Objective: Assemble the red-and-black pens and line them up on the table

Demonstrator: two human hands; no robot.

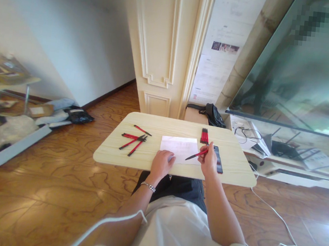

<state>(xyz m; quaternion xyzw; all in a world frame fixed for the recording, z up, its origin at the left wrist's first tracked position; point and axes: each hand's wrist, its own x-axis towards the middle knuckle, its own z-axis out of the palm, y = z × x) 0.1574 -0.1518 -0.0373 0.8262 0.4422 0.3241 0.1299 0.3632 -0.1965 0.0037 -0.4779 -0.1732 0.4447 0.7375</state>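
My right hand (209,161) grips a red-and-black pen (196,155), its dark tip pointing left over a sheet of white paper (181,146). The fingers of my left hand (162,162) lie on the paper's lower left corner, thumb apart, with nothing held in them. Under and beside my right hand is a dark phone (217,160), partly covered by it. Several similar red-and-black pens (204,136) stand in a tidy row beyond the paper's right corner. To the left, a loose heap of such pens (134,140) lies crossed over one another, with one pen (142,130) apart behind them.
The small pale wooden table (111,147) has rounded corners. Behind it are a black bag (214,114) on a box and a large screen (308,71) over a low white cabinet. A white cable (278,215) trails across the floor at right; packages (78,114) lie at left.
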